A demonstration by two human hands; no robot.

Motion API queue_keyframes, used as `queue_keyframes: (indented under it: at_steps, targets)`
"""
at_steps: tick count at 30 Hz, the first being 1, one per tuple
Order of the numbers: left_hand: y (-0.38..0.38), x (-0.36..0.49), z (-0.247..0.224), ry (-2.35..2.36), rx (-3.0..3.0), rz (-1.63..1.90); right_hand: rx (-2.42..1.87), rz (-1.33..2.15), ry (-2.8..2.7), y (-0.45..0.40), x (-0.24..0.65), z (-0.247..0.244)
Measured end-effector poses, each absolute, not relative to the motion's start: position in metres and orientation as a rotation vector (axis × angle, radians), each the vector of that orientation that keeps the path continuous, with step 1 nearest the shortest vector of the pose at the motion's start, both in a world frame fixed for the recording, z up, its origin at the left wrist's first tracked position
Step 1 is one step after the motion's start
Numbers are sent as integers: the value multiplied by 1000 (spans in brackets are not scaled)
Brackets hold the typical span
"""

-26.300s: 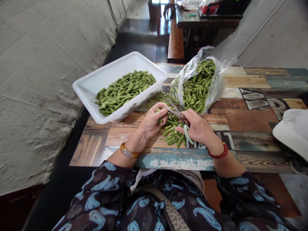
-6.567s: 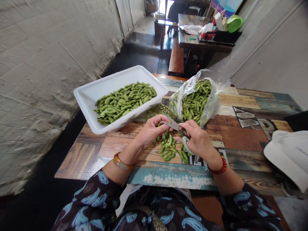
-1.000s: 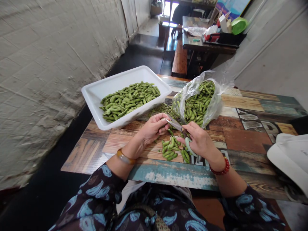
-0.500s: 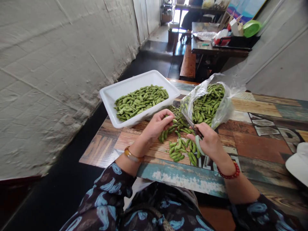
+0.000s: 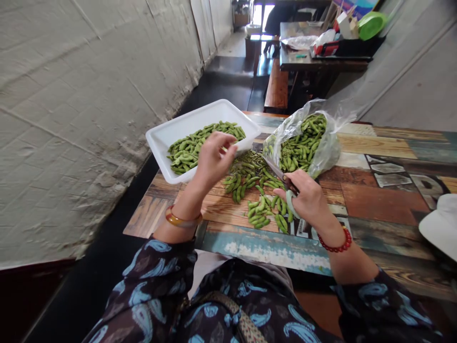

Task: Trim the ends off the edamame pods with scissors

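My left hand (image 5: 217, 155) is over the near rim of a white plastic tray (image 5: 159, 155), its fingers curled and thumb close to the forefinger. Whatever they may hold is too small to make out. Green soybean pods (image 5: 205, 143) form a heap inside the tray. My right hand (image 5: 305, 195) grips scissors (image 5: 285, 180) with pale green handles, the blades pointing away to the left. Loose pods (image 5: 260, 212) and a pile of trimmed bits and pods (image 5: 250, 164) lie on the table between my hands. Behind the scissors, a clear plastic bag (image 5: 330, 152) gapes, full of pods.
The patchwork wood table (image 5: 385, 200) carries a white object (image 5: 441, 226) at its right edge. A pale wall (image 5: 89, 119) runs along the left. Farther back are a wooden bench (image 5: 276, 88) and another table (image 5: 293, 59) with a black tray and a green bowl-like thing.
My left hand has moved up and left, from beside the loose pods to over the tray's near rim. My right hand keeps the scissors near the bag. The whole view has shifted slightly.
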State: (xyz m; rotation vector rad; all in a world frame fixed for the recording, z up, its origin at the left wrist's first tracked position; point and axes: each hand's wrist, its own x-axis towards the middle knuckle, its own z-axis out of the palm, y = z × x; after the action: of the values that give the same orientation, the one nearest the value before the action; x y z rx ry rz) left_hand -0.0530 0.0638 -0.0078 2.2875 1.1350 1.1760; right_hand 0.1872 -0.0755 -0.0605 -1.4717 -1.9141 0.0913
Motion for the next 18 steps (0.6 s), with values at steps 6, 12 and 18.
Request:
queue_keyframes:
  at_steps: [6, 12, 18]
  targets:
    - [23, -48, -44, 1313, 2660, 441, -1418, -23, -1917, -73, 189, -63]
    - [-1, -56, -60, 1254, 2745, 159, -1407, -41, -1952, -73, 189, -63]
    - [20, -31, -53, 982, 2623, 296, -1409, -68, -1927, -71, 191, -66]
